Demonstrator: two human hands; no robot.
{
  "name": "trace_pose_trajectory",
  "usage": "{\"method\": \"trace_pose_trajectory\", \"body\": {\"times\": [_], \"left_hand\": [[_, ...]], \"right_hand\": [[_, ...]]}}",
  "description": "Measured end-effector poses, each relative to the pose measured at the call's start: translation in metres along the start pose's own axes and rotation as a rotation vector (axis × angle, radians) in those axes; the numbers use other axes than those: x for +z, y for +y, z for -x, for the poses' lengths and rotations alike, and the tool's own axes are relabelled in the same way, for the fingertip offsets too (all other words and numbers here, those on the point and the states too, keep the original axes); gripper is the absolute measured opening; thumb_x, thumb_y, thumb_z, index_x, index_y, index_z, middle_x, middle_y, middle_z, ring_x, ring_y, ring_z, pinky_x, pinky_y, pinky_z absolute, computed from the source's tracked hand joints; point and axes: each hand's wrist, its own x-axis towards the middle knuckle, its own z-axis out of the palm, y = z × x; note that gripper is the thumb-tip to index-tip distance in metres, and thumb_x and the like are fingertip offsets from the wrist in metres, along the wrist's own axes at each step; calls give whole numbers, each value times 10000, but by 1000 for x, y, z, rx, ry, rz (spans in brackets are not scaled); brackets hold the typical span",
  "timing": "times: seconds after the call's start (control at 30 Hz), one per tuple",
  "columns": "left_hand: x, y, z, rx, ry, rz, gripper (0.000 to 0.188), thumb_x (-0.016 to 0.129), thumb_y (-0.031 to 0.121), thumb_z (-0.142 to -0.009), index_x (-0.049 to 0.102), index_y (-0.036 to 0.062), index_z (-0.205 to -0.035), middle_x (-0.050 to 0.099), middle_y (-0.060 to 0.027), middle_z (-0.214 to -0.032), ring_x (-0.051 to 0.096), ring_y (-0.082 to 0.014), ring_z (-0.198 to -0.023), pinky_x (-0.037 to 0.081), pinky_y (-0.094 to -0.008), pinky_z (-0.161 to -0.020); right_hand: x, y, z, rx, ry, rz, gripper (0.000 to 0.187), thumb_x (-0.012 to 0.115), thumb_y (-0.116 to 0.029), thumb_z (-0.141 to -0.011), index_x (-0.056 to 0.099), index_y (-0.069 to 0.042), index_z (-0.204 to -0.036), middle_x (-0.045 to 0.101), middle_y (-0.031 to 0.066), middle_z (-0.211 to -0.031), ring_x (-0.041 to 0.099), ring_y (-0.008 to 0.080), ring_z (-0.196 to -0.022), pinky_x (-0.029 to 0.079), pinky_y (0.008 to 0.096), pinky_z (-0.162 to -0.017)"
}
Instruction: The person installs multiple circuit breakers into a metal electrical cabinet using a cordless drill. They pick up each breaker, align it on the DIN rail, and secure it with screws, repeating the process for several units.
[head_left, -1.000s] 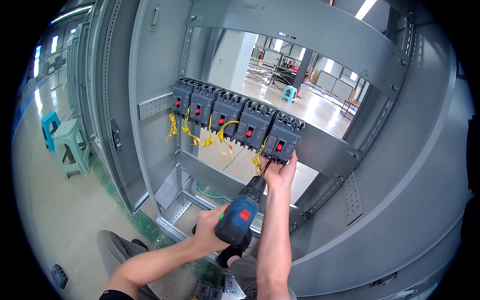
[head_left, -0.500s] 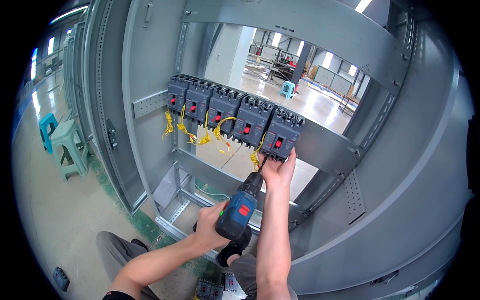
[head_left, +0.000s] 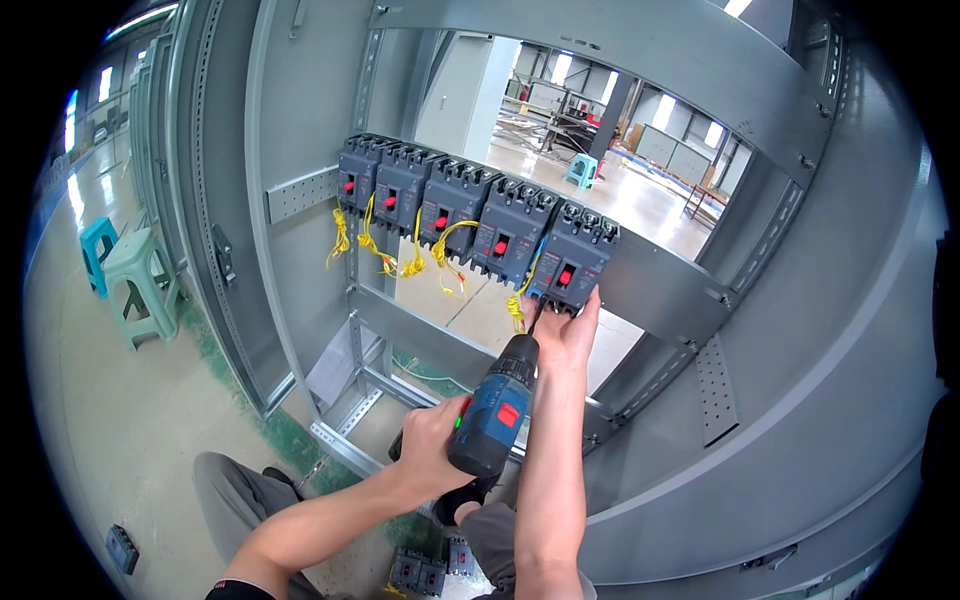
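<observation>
At the grey steel crossbar [head_left: 665, 275], the blue-and-black drill [head_left: 495, 405] gripped in the left hand [head_left: 430, 445] slants its long axis up-right to the rightmost dark-grey boxy breaker [head_left: 570, 258], touched from below by the nearer right hand [head_left: 565, 338], its partly hidden fingers' grip unclear.

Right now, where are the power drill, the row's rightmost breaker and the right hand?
Power drill [head_left: 492, 402], head view: middle of its blue body.
Rightmost breaker [head_left: 576, 258], head view: front face.
Right hand [head_left: 566, 340], head view: its middle.
</observation>
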Motion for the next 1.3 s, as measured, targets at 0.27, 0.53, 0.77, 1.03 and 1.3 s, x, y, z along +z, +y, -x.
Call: {"method": "trace_pose_trajectory", "body": {"times": [0.27, 0.53, 0.77, 1.03, 1.3], "left_hand": [[0, 3, -4, 8, 37, 38, 287, 773, 49, -697, 659, -7, -955, 672, -136, -754, 677, -294, -627, 518, -328, -576], [0, 5, -6, -27, 45, 71, 316, 792, 57, -686, 661, -9, -966, 684, -131, -760, 687, -268, -635, 526, -319, -598], [1, 4, -5, -36, 35, 76, 328, 802, 67, -694, 658, -15, -977, 691, -127, -770, 694, -232, -656, 530, -315, -617], [7, 25, -11, -438, 105, 608, 241, 747, 86, -811, 635, -27, -992, 676, -124, -764, 663, -166, -659, 513, -316, -604], [-2, 46, 14, 25, 177, 262, 65, 735, 37, -807, 685, -3, -819, 683, -110, -701, 674, -212, -596, 508, -312, -555]], "right_hand": [[-4, 1, -1, 0, -17, 41, 520, 424, -511, -1021, 550, -85, -1290, 565, 92, -1285, 547, 243, -1147, 476, 429, -977], [-10, 1, -4, 12, -27, 59, 547, 431, -544, -1007, 546, -89, -1288, 556, 92, -1281, 541, 241, -1142, 472, 434, -962], [-14, -3, -6, 36, -52, 106, 555, 407, -550, -1012, 545, -94, -1298, 556, 94, -1280, 539, 247, -1144, 470, 443, -962], [-13, 0, -9, 22, -54, 11, 502, 534, -533, -956, 586, -92, -1189, 590, 102, -1211, 574, 266, -1079, 533, 479, -868], [-8, 1, 20, 127, 22, 29, 648, 433, -555, -1000, 506, 14, -1299, 565, 168, -1282, 560, 297, -1151, 446, 471, -1027]]}}
